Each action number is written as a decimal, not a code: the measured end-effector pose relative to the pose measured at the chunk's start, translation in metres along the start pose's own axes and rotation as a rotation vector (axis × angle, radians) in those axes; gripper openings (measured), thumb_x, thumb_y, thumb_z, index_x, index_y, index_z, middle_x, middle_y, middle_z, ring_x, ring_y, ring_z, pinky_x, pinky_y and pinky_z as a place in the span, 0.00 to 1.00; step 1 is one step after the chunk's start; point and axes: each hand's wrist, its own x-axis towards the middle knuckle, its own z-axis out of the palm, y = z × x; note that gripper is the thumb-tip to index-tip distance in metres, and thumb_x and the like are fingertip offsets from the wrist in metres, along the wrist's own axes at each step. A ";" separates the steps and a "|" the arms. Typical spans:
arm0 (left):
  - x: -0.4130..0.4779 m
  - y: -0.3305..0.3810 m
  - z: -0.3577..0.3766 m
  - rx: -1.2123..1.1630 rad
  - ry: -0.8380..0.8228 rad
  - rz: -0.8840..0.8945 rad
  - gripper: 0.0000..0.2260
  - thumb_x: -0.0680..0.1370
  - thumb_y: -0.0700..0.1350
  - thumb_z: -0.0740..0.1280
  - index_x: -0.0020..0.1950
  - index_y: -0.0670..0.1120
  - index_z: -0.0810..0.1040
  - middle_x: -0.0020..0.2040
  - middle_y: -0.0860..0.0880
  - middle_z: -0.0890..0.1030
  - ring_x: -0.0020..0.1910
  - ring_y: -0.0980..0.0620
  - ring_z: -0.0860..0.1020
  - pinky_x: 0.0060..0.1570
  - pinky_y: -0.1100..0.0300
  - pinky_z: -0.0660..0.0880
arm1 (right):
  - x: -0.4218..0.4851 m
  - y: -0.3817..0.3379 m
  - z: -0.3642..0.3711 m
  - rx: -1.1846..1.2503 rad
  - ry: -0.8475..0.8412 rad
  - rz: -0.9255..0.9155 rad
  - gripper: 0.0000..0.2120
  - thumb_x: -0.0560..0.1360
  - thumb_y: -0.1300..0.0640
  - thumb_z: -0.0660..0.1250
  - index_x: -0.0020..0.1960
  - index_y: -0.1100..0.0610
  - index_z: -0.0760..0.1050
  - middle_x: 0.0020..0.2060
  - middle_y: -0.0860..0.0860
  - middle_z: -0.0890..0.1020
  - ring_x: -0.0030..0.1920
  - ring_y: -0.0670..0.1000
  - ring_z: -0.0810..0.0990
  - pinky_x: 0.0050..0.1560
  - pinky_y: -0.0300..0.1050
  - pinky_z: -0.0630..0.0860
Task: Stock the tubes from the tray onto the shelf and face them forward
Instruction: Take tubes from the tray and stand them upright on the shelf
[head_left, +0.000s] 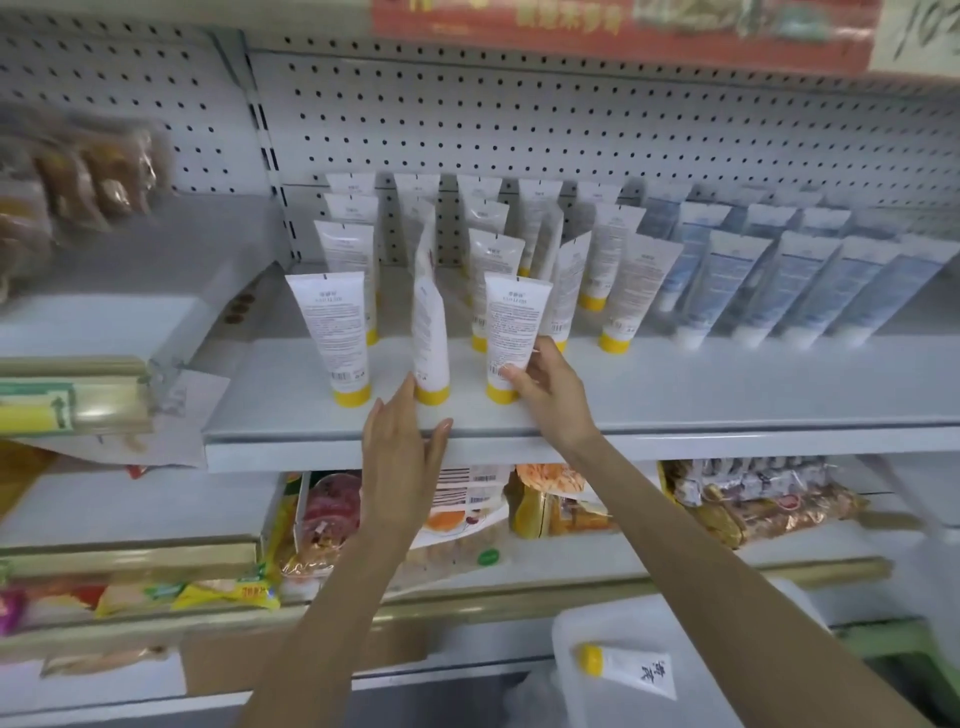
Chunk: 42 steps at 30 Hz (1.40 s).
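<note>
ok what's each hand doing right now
Left hand: open, fingers straight, beside the edge-on tube.
Right hand: holding the front right tube.

A white metal shelf (701, 395) holds rows of yellow-capped white tubes (335, 332) standing cap-down, with leaning blue-printed tubes (727, 283) alongside at right.

Open shelf (727, 384) runs along the front, right of the front tube (511, 327) the right hand (545, 384) grips — behind, packed yellow-capped tubes (636, 286) and blue tubes (727, 280) block the way back.
</note>
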 end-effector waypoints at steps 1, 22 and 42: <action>0.000 -0.001 0.000 0.003 0.000 0.010 0.24 0.79 0.47 0.64 0.72 0.40 0.64 0.69 0.44 0.72 0.67 0.45 0.69 0.73 0.53 0.55 | 0.000 0.000 0.000 -0.003 0.002 -0.004 0.13 0.77 0.61 0.66 0.58 0.48 0.71 0.52 0.41 0.81 0.54 0.40 0.79 0.58 0.38 0.74; -0.118 0.057 0.046 0.044 -0.103 0.103 0.20 0.79 0.51 0.58 0.64 0.39 0.73 0.59 0.40 0.78 0.58 0.41 0.73 0.63 0.47 0.67 | -0.146 0.080 -0.124 -0.784 -0.117 -0.218 0.20 0.78 0.48 0.59 0.64 0.59 0.72 0.58 0.55 0.77 0.58 0.53 0.73 0.57 0.46 0.71; -0.394 0.098 0.177 0.047 -0.752 -1.131 0.28 0.78 0.59 0.59 0.74 0.47 0.57 0.68 0.42 0.67 0.63 0.39 0.71 0.61 0.43 0.70 | -0.262 0.306 -0.174 -0.764 -0.809 0.472 0.27 0.77 0.46 0.64 0.71 0.59 0.64 0.64 0.56 0.71 0.64 0.57 0.69 0.61 0.50 0.67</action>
